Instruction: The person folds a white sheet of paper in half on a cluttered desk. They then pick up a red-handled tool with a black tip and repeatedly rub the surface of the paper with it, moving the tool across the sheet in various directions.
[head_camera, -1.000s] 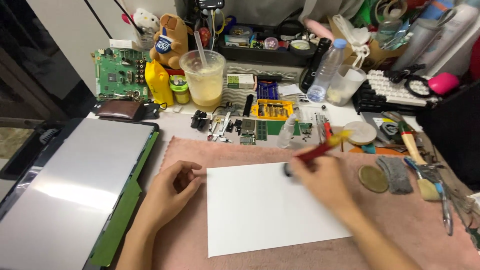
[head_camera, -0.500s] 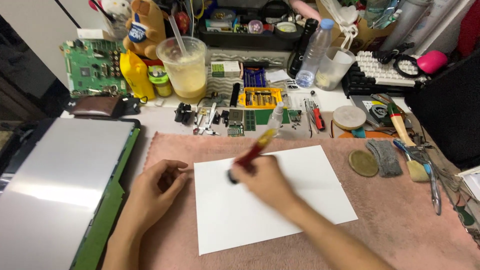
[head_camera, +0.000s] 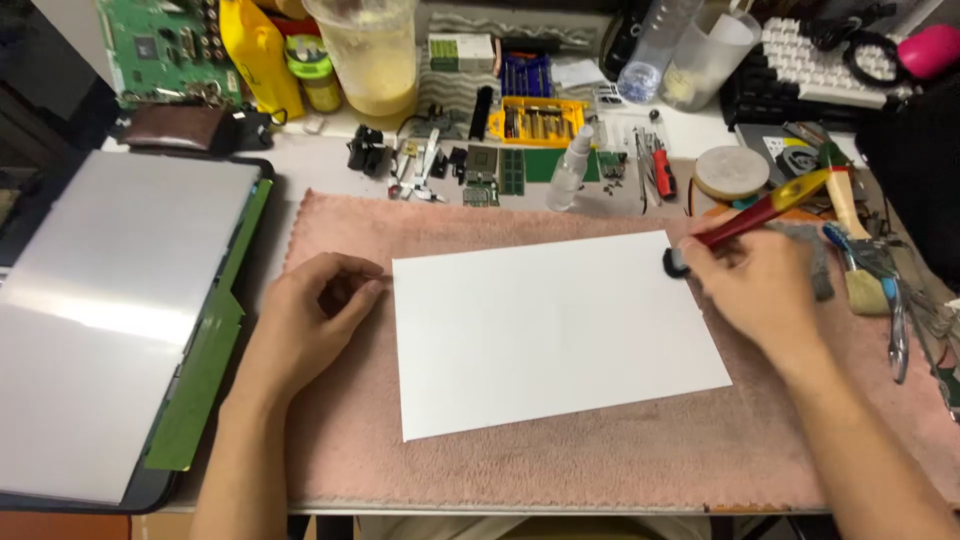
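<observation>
Meanwhile, the left hand (head_camera: 310, 320), loosely curled and holding nothing, rests by the left edge of a blank white sheet (head_camera: 550, 330) on the pink towel (head_camera: 600, 450), while the right hand (head_camera: 765, 285) grips a red-and-yellow brush (head_camera: 760, 212) at the sheet's upper right corner.

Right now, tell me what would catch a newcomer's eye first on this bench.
The plain white sheet of paper lies in the middle of a pink towel, with a hand at each side of it. The right hand holds a red and yellow tool with its dark tip at the sheet's right edge, while the left hand rests by the left edge. To the far left lies a large grey panel.
</observation>
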